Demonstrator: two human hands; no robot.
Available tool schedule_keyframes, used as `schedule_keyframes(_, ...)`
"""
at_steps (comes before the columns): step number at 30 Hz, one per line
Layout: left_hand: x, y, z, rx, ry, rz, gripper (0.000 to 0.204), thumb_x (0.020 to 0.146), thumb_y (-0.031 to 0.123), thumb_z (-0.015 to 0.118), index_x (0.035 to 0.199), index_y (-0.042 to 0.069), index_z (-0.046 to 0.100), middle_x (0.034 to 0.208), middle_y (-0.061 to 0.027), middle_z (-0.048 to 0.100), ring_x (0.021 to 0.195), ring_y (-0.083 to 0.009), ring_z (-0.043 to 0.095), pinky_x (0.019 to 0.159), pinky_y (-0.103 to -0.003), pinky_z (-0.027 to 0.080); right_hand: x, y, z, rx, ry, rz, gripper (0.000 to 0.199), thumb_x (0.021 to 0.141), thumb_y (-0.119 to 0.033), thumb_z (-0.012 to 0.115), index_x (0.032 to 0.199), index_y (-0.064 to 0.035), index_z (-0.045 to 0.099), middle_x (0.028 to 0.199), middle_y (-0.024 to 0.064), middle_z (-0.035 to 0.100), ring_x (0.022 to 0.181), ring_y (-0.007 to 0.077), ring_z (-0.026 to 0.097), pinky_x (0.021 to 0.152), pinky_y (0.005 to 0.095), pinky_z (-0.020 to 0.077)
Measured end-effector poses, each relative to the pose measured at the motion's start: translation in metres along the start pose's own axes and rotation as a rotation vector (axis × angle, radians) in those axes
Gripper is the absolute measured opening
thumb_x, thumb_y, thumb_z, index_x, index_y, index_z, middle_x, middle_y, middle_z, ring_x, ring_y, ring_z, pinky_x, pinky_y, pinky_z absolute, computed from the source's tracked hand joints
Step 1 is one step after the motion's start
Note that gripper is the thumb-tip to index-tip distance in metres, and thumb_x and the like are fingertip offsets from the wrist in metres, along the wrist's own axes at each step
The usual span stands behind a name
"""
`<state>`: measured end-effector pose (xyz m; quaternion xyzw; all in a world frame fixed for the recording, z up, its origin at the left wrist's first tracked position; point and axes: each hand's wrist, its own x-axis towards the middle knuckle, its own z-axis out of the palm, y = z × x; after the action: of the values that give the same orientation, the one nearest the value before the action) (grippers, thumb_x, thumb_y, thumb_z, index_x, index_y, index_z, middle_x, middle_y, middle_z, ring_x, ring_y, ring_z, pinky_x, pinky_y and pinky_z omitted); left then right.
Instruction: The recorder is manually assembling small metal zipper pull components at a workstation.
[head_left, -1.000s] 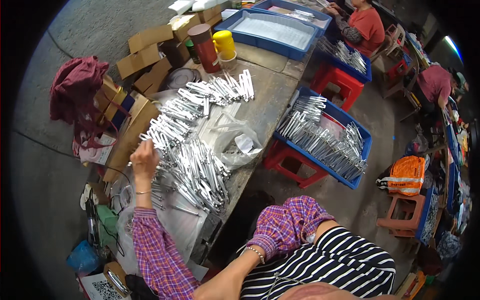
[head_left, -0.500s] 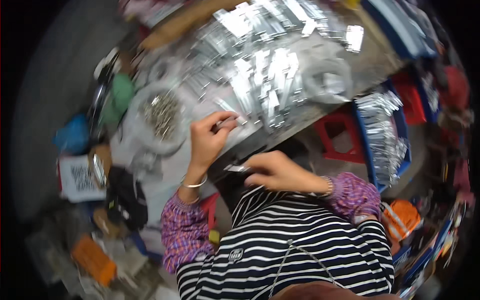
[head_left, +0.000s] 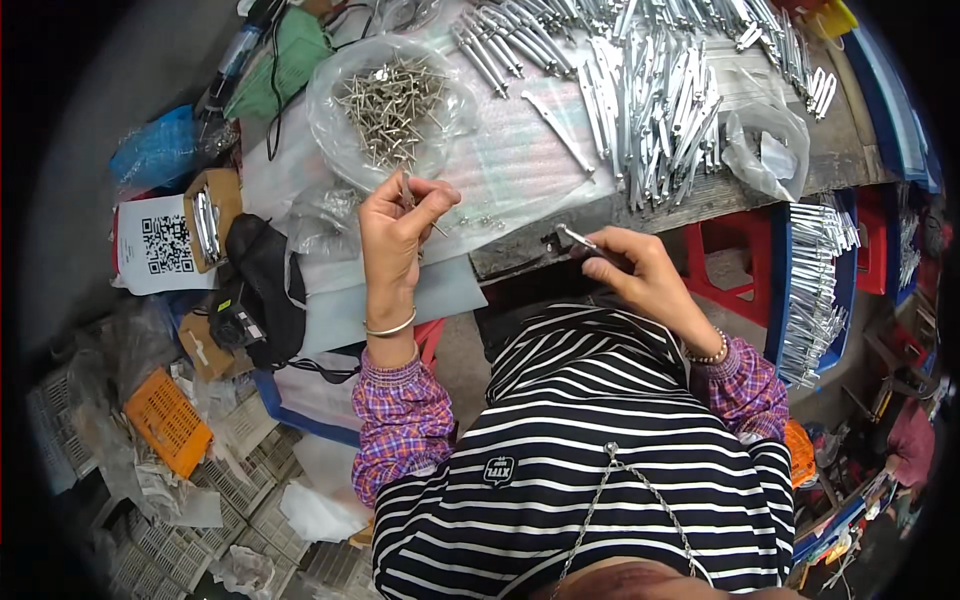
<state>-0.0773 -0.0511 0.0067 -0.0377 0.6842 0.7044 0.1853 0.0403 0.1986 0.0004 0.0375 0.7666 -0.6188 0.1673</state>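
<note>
My left hand (head_left: 393, 228) is raised just below a round, clear-plastic-lined container (head_left: 330, 128) of loose metal pins (head_left: 392, 112). Its thumb and fingers pinch a thin metal pin (head_left: 407, 190). Lower and to the right, at the table's front edge, my right hand (head_left: 645, 275) grips a short silver metal bar (head_left: 578, 240), one end sticking out past the fingers. Many similar silver bars (head_left: 650, 110) lie in bunches on the table beyond my hands. A single bar (head_left: 558, 133) rests apart from them, between the bunches and the pins.
A clear plastic bag (head_left: 768, 155) sits by the table's right edge. Blue trays (head_left: 840, 285) of metal bars and a red stool (head_left: 735, 265) stand to the right. At left are a cardboard box (head_left: 212, 215), a printed code sheet (head_left: 155, 245) and a black bag (head_left: 265, 290).
My left hand has moved away from the silver bars toward the container of pins. My right hand still holds a metal piece. The whole view has shifted, and the earlier frame is blurred.
</note>
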Motion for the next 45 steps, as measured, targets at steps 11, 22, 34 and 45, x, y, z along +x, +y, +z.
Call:
schedule_keyframes(11,-0.007,-0.01,-0.018,-0.113,0.032,-0.048,0.016,0.079,0.002,0.062,0.095,0.001,0.064,0.077,-0.0089,0.066,0.05,-0.0004,0.042,0.042,-0.014,0.025,0.036,-0.015,0.007,-0.206,0.113,-0.211,0.013,0.079,-0.008,0.065,0.089,0.001,0.062,0.065,0.0048,0.05,0.056,0.0121,0.047,0.052,0.0263,0.0376)
schedule_keyframes(22,-0.014,-0.016,-0.033,-0.074,0.103,-0.035,0.015,0.081,0.005,0.062,0.094,0.0,0.062,0.079,-0.0086,0.066,0.051,-0.001,0.038,0.045,-0.015,0.027,0.113,-0.023,0.066,-0.676,-0.009,-0.617,0.014,0.067,-0.004,0.06,0.082,-0.0053,0.059,0.08,0.0097,0.053,0.062,0.0303,0.059,0.051,0.0392,0.0462)
schedule_keyframes(34,-0.015,-0.026,-0.04,-0.015,0.276,-0.049,0.013,0.083,0.005,0.06,0.095,0.001,0.056,0.078,-0.0052,0.061,0.051,-0.0023,0.038,0.044,-0.016,0.027,0.122,0.003,0.103,-0.705,0.107,-0.834,0.012,0.063,-0.014,0.058,0.055,-0.0053,0.055,0.07,0.0108,0.053,0.054,0.0248,0.059,0.046,0.0368,0.0471)
schedule_keyframes(45,-0.011,-0.013,-0.038,-0.012,0.14,0.034,0.014,0.085,0.006,0.06,0.098,0.002,0.058,0.083,-0.0031,0.06,0.053,-0.0007,0.039,0.044,-0.015,0.027,0.105,-0.02,0.056,-0.261,0.139,-0.547,0.012,0.063,-0.009,0.06,0.069,0.0006,0.056,0.076,0.0145,0.055,0.068,0.0342,0.058,0.059,0.0425,0.0477)
